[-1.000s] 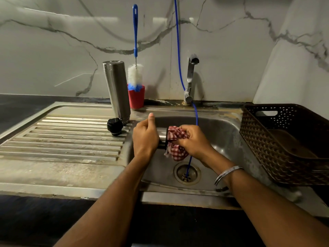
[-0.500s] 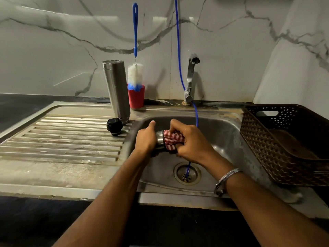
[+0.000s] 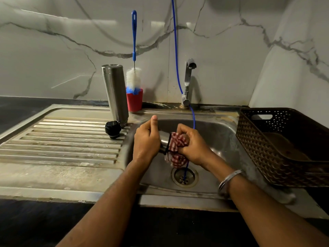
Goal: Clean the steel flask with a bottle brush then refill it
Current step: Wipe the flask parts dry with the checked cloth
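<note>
Over the sink basin (image 3: pixel 219 139), my left hand (image 3: pixel 146 141) grips a small steel cup-like part (image 3: pixel 164 139), thumb pointing up. My right hand (image 3: pixel 192 147) holds a red-and-white checked cloth (image 3: pixel 175 145) bunched against the open end of that part; a flap of cloth hangs down. The tall steel flask (image 3: pixel 115 93) stands upside down at the back of the drainboard. Its black stopper (image 3: pixel 112 129) lies just in front. A blue-handled bottle brush (image 3: pixel 133 75) with white bristles stands in a red cup (image 3: pixel 134 102) beside the flask.
A steel tap (image 3: pixel 187 82) rises behind the basin, and a blue hose (image 3: pixel 176 50) runs down from above into the drain (image 3: pixel 184 176). A brown woven basket (image 3: pixel 284 145) sits at the right. The ribbed drainboard (image 3: pixel 62 143) spreads to the left.
My right hand has turned the cloth around the steel part's end, bunching then loosening it. My left thumb dipped, then lifted again. Both hands stayed over the basin.
</note>
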